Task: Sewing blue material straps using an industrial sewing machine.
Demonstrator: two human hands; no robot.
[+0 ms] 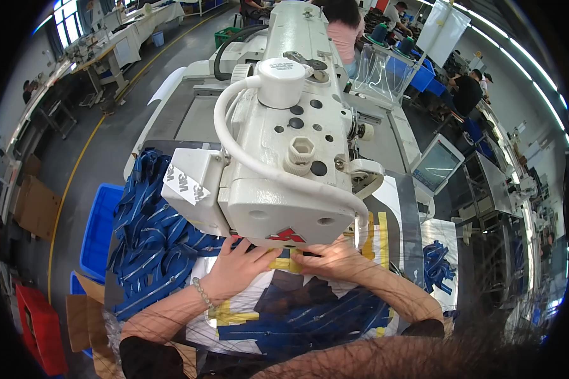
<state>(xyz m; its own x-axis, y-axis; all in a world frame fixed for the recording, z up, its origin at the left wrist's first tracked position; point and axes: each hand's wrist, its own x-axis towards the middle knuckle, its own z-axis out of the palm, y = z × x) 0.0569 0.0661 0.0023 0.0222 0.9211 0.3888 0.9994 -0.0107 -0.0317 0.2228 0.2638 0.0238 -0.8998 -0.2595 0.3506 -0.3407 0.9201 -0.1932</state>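
Under the white head of a large industrial sewing machine, my two hands work close together. My left hand lies with its fingers stretched and spread on the work surface, their tips pointing to the spot below the machine head. My right hand comes in from the other side, fingers extended and pressing down at the same spot. Between the fingertips shows yellow tape beside a small dark blue piece, partly hidden by the machine. Dark blue fabric strips with light lines, like zips, lie in front of my hands.
A big heap of blue strips covers the left side. Smaller blue pieces lie at the right. Beyond stand a blue bin, a red crate, an open cardboard box and a screen. Other people sit farther back.
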